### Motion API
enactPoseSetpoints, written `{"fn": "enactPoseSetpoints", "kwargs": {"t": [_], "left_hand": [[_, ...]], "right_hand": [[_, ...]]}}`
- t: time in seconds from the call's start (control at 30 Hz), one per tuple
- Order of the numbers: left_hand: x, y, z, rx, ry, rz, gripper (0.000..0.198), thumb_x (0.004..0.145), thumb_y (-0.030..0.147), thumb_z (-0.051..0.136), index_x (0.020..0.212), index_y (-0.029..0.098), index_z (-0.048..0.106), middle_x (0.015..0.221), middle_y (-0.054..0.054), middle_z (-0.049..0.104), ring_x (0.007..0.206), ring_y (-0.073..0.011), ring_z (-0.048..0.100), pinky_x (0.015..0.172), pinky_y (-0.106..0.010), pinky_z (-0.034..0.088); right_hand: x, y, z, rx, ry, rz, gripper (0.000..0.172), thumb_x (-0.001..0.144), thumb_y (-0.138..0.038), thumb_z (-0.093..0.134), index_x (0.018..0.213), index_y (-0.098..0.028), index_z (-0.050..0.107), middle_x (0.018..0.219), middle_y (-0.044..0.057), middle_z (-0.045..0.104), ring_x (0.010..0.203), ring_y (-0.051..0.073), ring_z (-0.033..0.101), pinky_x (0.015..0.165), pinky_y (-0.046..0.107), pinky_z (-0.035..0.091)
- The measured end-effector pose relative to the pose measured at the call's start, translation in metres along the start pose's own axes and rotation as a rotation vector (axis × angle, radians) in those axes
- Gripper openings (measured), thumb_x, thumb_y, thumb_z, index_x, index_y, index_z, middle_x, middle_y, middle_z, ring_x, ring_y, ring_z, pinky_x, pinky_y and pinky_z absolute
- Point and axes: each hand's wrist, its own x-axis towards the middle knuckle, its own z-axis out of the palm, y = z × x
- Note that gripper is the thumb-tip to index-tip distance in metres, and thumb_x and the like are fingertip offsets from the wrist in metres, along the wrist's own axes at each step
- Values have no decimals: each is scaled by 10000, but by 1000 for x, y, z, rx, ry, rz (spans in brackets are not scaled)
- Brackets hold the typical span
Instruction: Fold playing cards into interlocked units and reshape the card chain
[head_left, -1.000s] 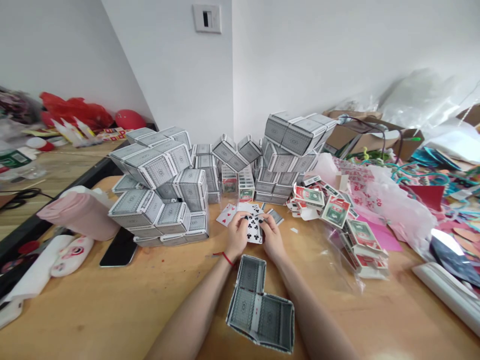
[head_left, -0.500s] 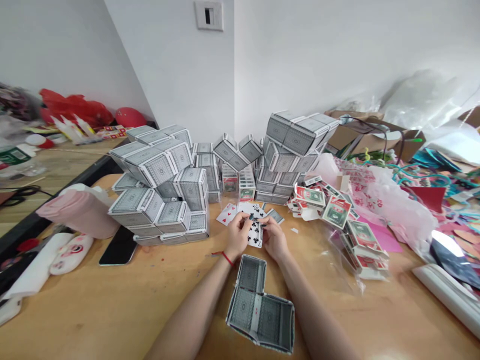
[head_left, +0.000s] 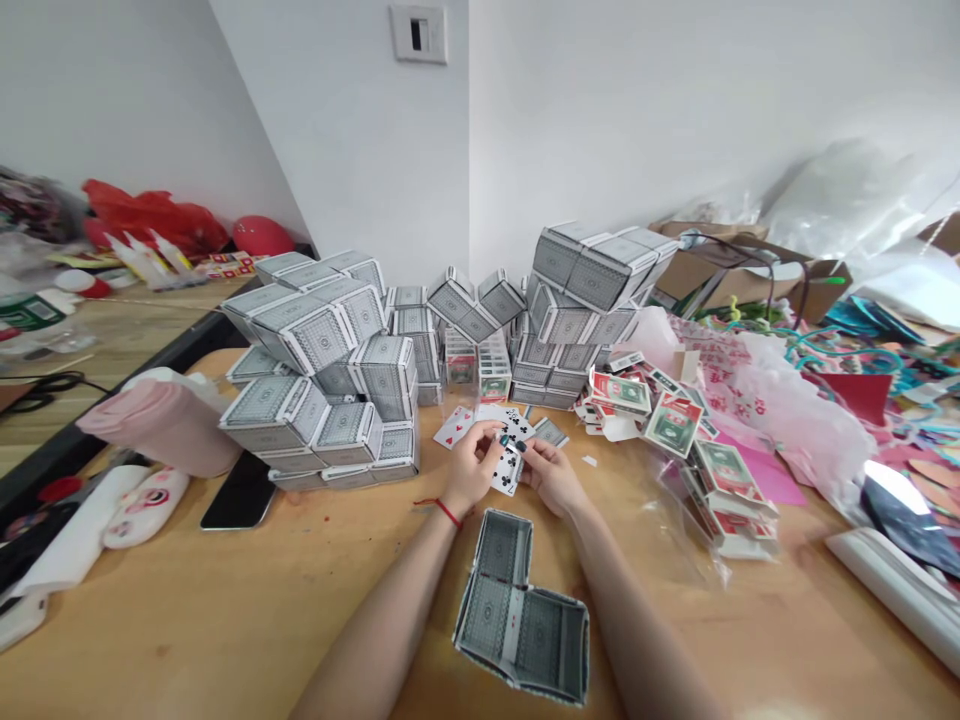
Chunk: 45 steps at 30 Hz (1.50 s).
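My left hand, with a red string at the wrist, pinches the left side of a club playing card. On its right side, my right hand closes its fingers on the same card. Beyond them, several loose cards lie face up, with a heart card at the left. A grey-backed card lies just past my right hand. Between my forearms rests an L-shaped piece made of joined grey card boxes.
Stacked grey card boxes stand at left and right. Opened red-green card packs lie at the right. A black phone and pink roll are at the left.
Both hands have shifted slightly, and their fingertips are closer together over the card. The card between them has tilted, its near end swinging a little to the left.
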Motion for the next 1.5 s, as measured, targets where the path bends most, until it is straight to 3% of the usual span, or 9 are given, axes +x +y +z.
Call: {"fn": "enactPoseSetpoints", "kwargs": {"t": [0.23, 0.53, 0.9, 1.1, 1.5], "left_hand": [[7, -7, 4, -90, 43, -104, 231, 751, 263, 534, 933, 156, 629, 974, -83, 637, 894, -181, 579, 787, -301, 442], [3, -10, 9, -3, 54, -99, 154, 756, 266, 500, 798, 150, 593, 745, -15, 606, 725, -136, 550, 659, -236, 420], [3, 0, 5, 43, -6, -17, 144, 765, 252, 497, 776, 151, 598, 763, -31, 625, 742, -146, 561, 691, -248, 431], [3, 1, 4, -3, -58, -18, 184, 770, 280, 513, 814, 175, 658, 786, -45, 670, 770, -169, 597, 715, -279, 456], [3, -4, 5, 78, 6, -15, 150, 741, 232, 529, 756, 176, 668, 767, -40, 679, 712, -160, 602, 675, -275, 463]], "right_hand": [[6, 11, 2, -150, 99, -155, 265, 621, -404, 688, 664, -176, 560, 632, -10, 586, 565, 127, 559, 570, 284, 490], [5, 10, 5, -194, 38, -151, 250, 636, -408, 673, 685, -188, 565, 641, -10, 580, 612, 143, 568, 598, 300, 501], [5, 10, 3, -274, -2, -116, 281, 656, -429, 648, 774, -175, 635, 702, 22, 628, 633, 155, 571, 621, 288, 470], [6, 13, -2, -422, -14, -173, 267, 687, -445, 599, 702, -184, 655, 679, 4, 609, 637, 151, 535, 604, 272, 442], [6, 14, 3, -591, 60, -306, 160, 715, -341, 565, 710, -219, 669, 655, 5, 613, 643, 181, 522, 653, 296, 418]]}}
